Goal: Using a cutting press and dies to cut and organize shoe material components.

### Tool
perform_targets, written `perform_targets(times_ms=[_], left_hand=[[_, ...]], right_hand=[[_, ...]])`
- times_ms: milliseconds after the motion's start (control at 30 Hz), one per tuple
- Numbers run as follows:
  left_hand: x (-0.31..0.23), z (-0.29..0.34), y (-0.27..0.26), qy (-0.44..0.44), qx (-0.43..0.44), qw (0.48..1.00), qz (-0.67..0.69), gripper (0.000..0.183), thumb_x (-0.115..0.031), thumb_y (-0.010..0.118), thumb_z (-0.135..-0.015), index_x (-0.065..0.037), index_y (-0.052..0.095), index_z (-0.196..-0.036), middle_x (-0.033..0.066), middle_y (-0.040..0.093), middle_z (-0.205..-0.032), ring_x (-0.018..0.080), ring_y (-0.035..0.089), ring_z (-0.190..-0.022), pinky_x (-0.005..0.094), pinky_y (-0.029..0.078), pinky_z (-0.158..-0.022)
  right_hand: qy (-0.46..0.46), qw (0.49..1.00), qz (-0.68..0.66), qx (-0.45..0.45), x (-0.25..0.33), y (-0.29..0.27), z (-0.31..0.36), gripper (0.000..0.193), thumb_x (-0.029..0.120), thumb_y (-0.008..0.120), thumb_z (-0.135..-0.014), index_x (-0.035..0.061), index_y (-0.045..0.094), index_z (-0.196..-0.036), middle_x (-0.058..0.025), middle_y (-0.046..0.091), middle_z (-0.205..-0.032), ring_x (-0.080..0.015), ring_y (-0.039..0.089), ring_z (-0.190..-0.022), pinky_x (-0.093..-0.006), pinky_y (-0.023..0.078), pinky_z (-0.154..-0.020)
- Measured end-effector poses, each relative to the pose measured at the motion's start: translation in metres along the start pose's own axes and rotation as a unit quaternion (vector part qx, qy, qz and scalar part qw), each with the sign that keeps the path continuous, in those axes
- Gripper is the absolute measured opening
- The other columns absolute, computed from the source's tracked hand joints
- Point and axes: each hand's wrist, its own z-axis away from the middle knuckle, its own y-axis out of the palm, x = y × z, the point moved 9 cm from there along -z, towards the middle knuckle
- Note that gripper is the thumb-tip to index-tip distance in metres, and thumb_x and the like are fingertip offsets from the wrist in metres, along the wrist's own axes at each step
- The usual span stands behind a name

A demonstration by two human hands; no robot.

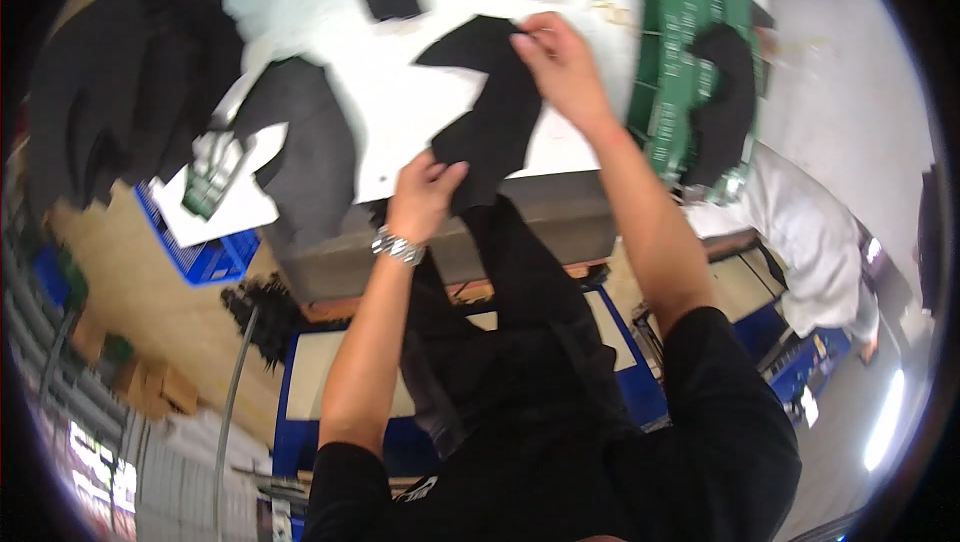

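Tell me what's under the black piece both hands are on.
Around the black piece and in its notch, white tabletop shows. Whatever lies directly beneath is covered, so I can't tell.

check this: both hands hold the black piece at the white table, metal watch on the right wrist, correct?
Not quite: the head view shows the metal watch on the wrist of the left hand, not the right hand. Both hands do hold the black piece at the white table.

We see a workshop: cut black fabric pieces on the white counter, a blue plastic basket beside it.
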Motion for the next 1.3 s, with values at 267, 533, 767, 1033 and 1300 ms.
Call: perform_targets(times_ms=[267,533,767,1033,1300], left_hand=[[-0.015,0.004,0.013,0.022,-0.007,0.998,0.053,0.013,-0.010,0.072,-0.098,-0.001,0.064,-0.101,-0.0046,0.064,-0.083,0.0025,0.049,-0.068,0.0214,0.040,-0.058],[-0.060,0.036,0.153,0.052,0.129,0.988,-0.072,0.027,-0.020,0.082,-0.091,-0.006,0.060,-0.086,-0.0038,0.059,-0.077,0.0040,0.056,-0.072,0.0241,0.049,-0.064],[-0.099,0.031,0.280,0.110,0.238,0.965,-0.019,0.032,-0.017,0.080,-0.090,0.000,0.053,-0.085,0.0055,0.059,-0.072,0.0091,0.059,-0.067,0.0296,0.049,-0.062],[-0.087,0.033,0.203,0.123,0.139,0.982,0.039,0.029,-0.012,0.077,-0.093,0.000,0.051,-0.087,0.0036,0.058,-0.072,0.0065,0.048,-0.064,0.0261,0.046,-0.059],[-0.013,0.044,0.018,0.051,-0.087,0.995,0.027,0.020,-0.011,0.076,-0.096,0.002,0.060,-0.099,-0.0005,0.066,-0.087,0.0029,0.061,-0.081,0.0215,0.051,-0.072]], right_hand=[[-0.017,0.998,-0.015,-0.055,0.026,-0.020,0.012,0.016,0.010,0.069,-0.097,0.0020,0.065,-0.111,-0.0105,0.075,-0.097,-0.0154,0.070,-0.088,-0.0277,0.054,-0.080],[-0.095,0.949,0.120,-0.274,0.073,-0.183,0.094,0.017,0.013,0.065,-0.103,0.0051,0.067,-0.117,-0.0039,0.071,-0.101,-0.0096,0.065,-0.090,-0.0270,0.053,-0.077],[-0.088,0.918,0.214,-0.322,0.062,-0.316,0.112,0.021,0.016,0.063,-0.105,0.0033,0.066,-0.121,-0.0052,0.072,-0.110,-0.0112,0.066,-0.099,-0.0269,0.052,-0.082],[-0.088,0.953,0.113,-0.268,0.067,-0.255,0.078,0.021,0.013,0.061,-0.106,0.0017,0.066,-0.122,-0.0063,0.070,-0.112,-0.0102,0.063,-0.103,-0.0239,0.050,-0.091],[-0.059,0.996,0.052,-0.030,0.058,-0.028,0.021,0.014,0.010,0.061,-0.105,0.0011,0.063,-0.114,-0.0017,0.068,-0.097,-0.0075,0.060,-0.090,-0.0219,0.047,-0.081]])
